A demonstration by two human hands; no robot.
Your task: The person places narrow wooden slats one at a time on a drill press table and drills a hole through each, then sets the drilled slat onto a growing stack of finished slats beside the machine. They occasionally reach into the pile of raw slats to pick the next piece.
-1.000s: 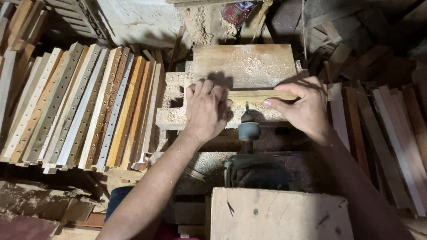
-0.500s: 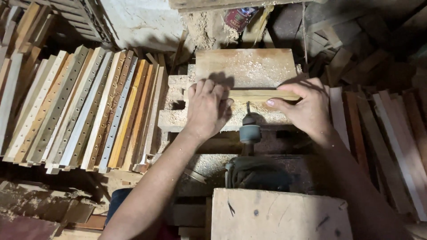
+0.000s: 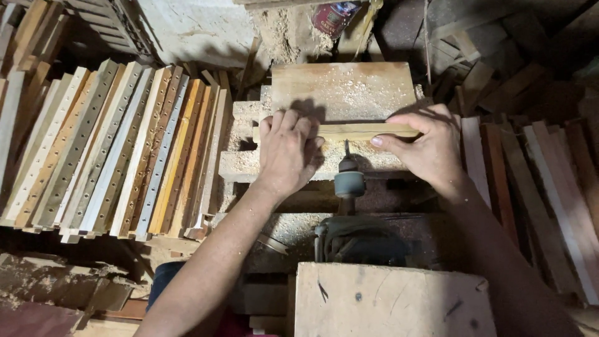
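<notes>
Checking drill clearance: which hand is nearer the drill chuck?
Right. The right hand has its thumb tip just up and right of the chuck, on the wood strip; the left hand presses the strip farther to the chuck's left.
</notes>
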